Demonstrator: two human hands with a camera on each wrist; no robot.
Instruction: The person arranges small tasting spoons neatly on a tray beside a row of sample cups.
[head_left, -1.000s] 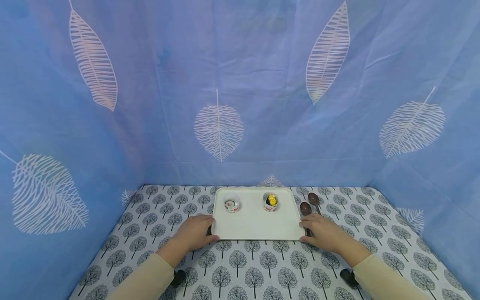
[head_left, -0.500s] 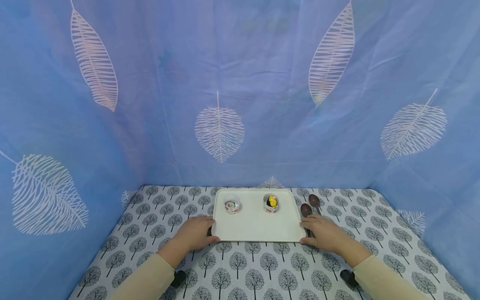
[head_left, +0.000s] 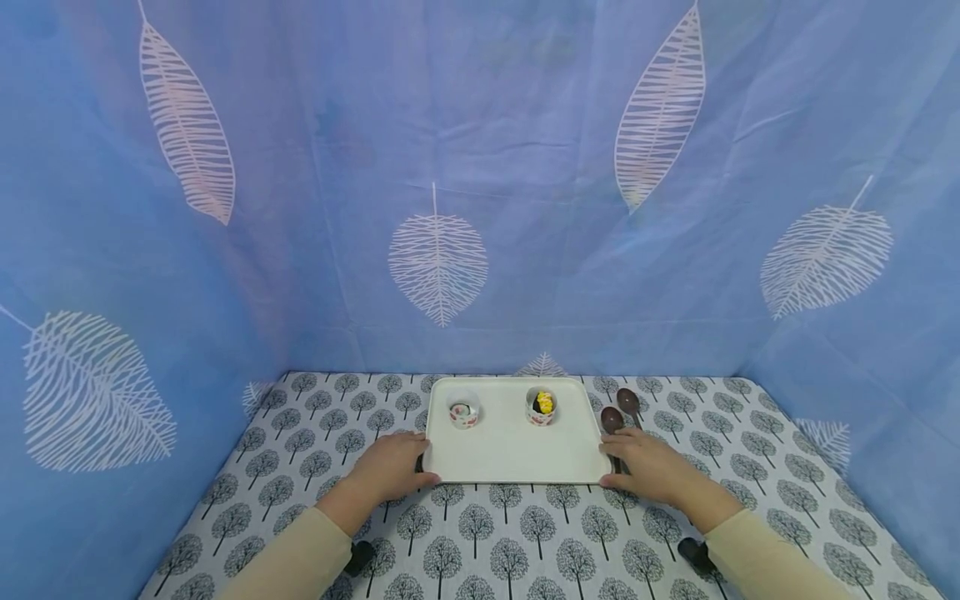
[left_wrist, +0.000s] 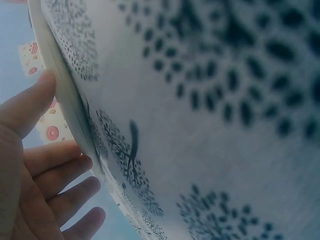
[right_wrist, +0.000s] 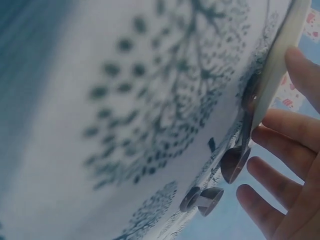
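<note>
Tray [head_left: 510, 450] edges touch left hand [head_left: 385, 468] and right hand [head_left: 651, 468], cloth [head_left: 506, 521] nearside.

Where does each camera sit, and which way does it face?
Head: worn on the head, looking forward and down at the white tray, patterned cloth and blue backdrop; left hand, right hand and sleeves show.
Left wrist: looks past the left hand, which shows, along the cloth to the tray's left end.
Right wrist: looks past the right hand, which shows, to the tray's right end and brown spoons.
Shared: head and right wrist both see the spoons.
</note>
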